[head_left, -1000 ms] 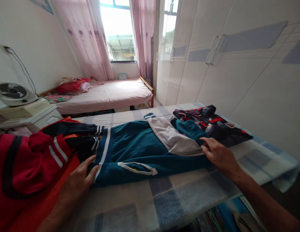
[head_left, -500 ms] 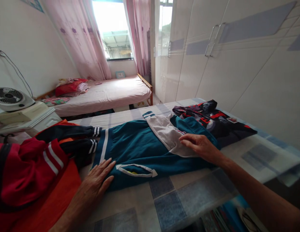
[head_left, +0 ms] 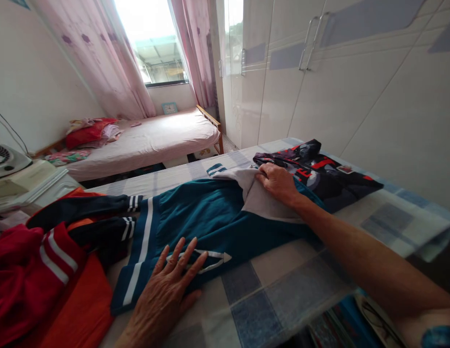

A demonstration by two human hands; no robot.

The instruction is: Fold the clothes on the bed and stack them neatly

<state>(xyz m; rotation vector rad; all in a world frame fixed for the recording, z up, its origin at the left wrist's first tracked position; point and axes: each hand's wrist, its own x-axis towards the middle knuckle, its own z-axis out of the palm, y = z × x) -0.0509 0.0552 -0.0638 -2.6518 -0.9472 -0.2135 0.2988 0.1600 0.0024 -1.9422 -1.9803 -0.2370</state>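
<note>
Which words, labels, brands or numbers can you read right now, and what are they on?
"E", apparently, in red on the dark printed garment; its other red shapes are unclear.
Small patch on that garment: too small to read.
Blue-framed clock: dial marks too small.
Teal-and-grey top: no readable text.

Teal jacket [head_left: 196,205]: matt cloth, softly creased. Pale panel [head_left: 266,200]: cloth, matt, rumpled. Red garment [head_left: 22,275], orange garment [head_left: 76,309]: matt cloth both. Dark printed garment [head_left: 330,181]: cloth, dull. Checked cover [head_left: 256,309]: fabric by its look, low sheen; weave too blurred to read. Wardrobe [head_left: 326,106]: smooth, glossy panels. Handles [head_left: 315,40]: shiny metal. Bed frame [head_left: 210,116]: wood. Curtain [head_left: 83,63]: thin cloth, translucent. Fan [head_left: 12,166]: smooth plastic casing.
</note>
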